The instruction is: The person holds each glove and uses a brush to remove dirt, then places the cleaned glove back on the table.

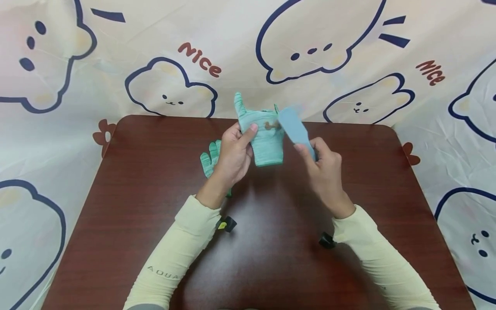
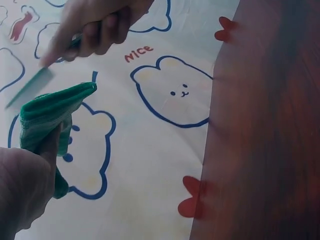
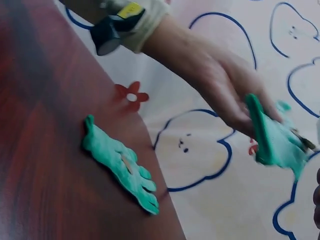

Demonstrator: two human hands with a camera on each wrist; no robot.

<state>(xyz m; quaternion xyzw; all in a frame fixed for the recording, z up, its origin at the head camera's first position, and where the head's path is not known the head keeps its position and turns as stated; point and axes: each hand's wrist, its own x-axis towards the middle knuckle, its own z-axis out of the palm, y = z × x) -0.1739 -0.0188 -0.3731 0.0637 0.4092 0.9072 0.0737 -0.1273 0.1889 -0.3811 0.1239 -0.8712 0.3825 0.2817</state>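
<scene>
My left hand [image 1: 235, 150] pinches a mint-green fabric glove [image 1: 269, 144] by its side, thumb on top, holding it raised over the far part of the table. One finger of the glove sticks up and a brown stain marks its surface. In the right hand [image 1: 323, 172] is a flat, light-blue paddle-shaped tool [image 1: 293, 125], gripped by its narrow handle. The tool's broad head is beside the glove's stained side, slightly blurred. A second green glove [image 3: 120, 162], with a brown patch, lies flat on the table, partly hidden by the left forearm in the head view.
The dark brown wooden table [image 1: 271, 241] has rounded far corners. Behind and around it hangs a pale cloth [image 1: 240, 26] printed with cartoon outlines. Small black devices sit on the left wrist [image 1: 227, 224] and right wrist [image 1: 327, 240].
</scene>
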